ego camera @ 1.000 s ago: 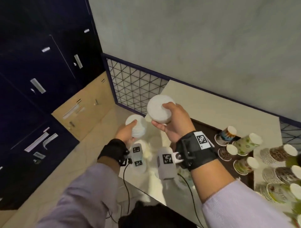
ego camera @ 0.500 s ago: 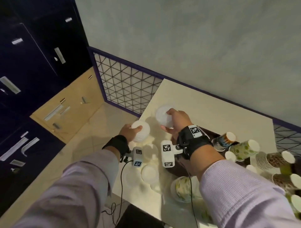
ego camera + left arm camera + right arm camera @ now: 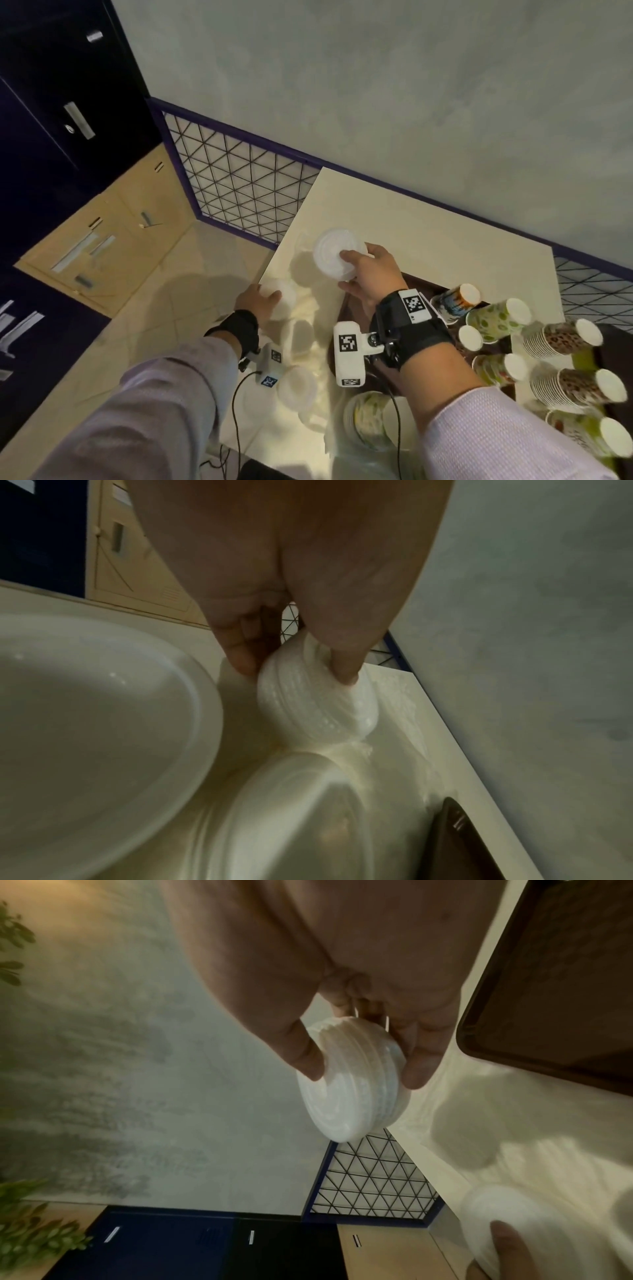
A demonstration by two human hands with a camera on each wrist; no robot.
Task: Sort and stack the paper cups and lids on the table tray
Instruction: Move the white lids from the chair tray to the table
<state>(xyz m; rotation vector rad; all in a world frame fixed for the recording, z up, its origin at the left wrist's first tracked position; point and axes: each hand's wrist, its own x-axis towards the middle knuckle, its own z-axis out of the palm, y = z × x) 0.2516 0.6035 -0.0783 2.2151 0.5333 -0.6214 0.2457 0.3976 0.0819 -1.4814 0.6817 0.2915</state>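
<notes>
My right hand (image 3: pixel 356 270) grips a short stack of white lids (image 3: pixel 330 250) just above the cream table, thumb and fingers round its rim (image 3: pixel 352 1080). At the table's left edge my left hand (image 3: pixel 260 301) holds a second stack of white lids (image 3: pixel 282 298), pinched between thumb and fingers (image 3: pixel 315 696). Loose white lids (image 3: pixel 296 387) lie on the table near my left wrist. Printed paper cups (image 3: pixel 496 318) and stacked cups (image 3: pixel 561 337) lie on their sides on the dark brown tray (image 3: pixel 346 308) to the right.
The cream table (image 3: pixel 428 240) stands against a grey wall, with a wire-grid panel (image 3: pixel 239 185) at its left. A stack of green-patterned cups (image 3: pixel 370 421) stands near the front edge. Dark lockers (image 3: pixel 51 102) and a tan cabinet (image 3: pixel 102 246) are beyond the table's left side.
Both hands have come down from mid-air to the table with their lid stacks. The right stack moved away toward the wall side; the left stack sank to the table's left edge.
</notes>
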